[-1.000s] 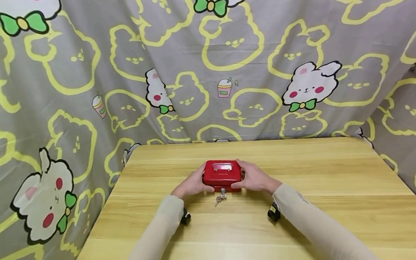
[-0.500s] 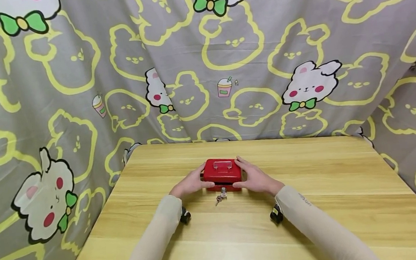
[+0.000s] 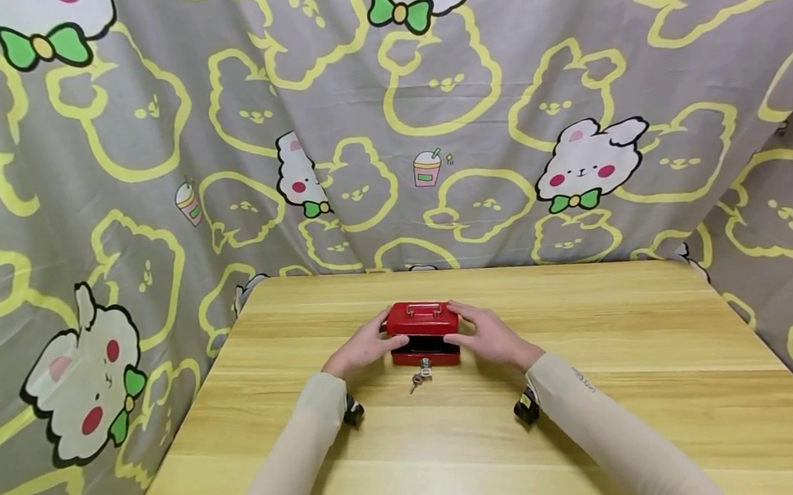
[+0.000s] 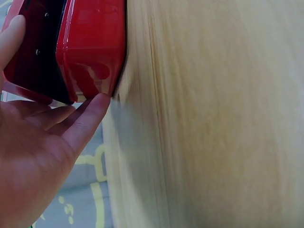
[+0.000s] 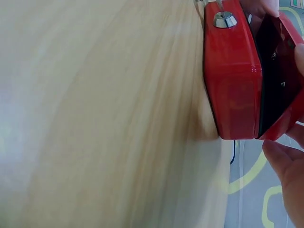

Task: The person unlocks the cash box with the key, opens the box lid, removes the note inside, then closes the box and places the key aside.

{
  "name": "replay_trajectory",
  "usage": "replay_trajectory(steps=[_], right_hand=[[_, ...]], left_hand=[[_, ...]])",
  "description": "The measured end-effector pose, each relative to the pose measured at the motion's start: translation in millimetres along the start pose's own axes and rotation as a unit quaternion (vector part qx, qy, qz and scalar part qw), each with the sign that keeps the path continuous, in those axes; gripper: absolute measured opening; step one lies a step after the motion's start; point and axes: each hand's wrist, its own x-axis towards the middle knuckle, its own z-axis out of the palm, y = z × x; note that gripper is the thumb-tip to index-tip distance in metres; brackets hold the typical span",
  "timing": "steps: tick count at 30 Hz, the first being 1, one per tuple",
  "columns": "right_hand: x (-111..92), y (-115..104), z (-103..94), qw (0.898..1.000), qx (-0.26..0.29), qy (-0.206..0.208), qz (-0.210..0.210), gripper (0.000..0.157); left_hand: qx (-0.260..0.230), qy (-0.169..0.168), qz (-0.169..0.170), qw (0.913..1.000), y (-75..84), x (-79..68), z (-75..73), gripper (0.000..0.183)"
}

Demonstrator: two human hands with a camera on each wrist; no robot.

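A small red metal cash box (image 3: 409, 359) stands on the wooden table, its lid (image 3: 422, 324) tilted partway up and a dark gap showing at the front. My left hand (image 3: 363, 349) holds the lid's left side, thumb at the raised front edge; in the left wrist view its fingers (image 4: 90, 114) reach along the box's end. My right hand (image 3: 495, 339) holds the lid's right side the same way, thumb at the front edge. A key with a tag (image 3: 422, 373) hangs at the front lock (image 5: 224, 20). The box's contents are hidden in shadow.
The wooden table (image 3: 442, 448) reaches back to a grey curtain (image 3: 354, 86) with yellow cartoon outlines. Black wrist cameras (image 3: 353, 411) sit under both sleeves. A folding wire handle (image 3: 424, 309) lies on top of the lid.
The lid's front edge has risen from closed, widening the dark gap above the base. Both thumbs have moved up with it, while the base and key stay in place.
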Motion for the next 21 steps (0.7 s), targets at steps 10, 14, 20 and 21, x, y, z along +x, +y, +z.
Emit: replay_trajectory(steps=[10, 14, 20, 21], right_hand=[[5.3, 3.6, -5.1, 0.998, 0.048, 0.035, -0.014, 0.053], [7.1, 2.5, -6.9, 0.996, 0.063, 0.067, -0.021, 0.045], [14.7, 4.8, -7.6, 0.993, 0.074, 0.092, -0.01, 0.04], [16.3, 4.9, -7.8, 0.992, 0.081, 0.094, -0.005, 0.04]], left_hand=[[0.002, 0.024, 0.018, 0.9996, 4.5, -0.1, -4.2, 0.074], [-0.008, 0.044, 0.021, 0.9988, 5.8, 3.9, -4.2, 0.071], [-0.047, 0.06, 0.023, 0.9968, 5.2, 12.1, -3.9, 0.07], [-0.054, 0.061, 0.023, 0.9964, 5.3, 13.7, -3.7, 0.07]])
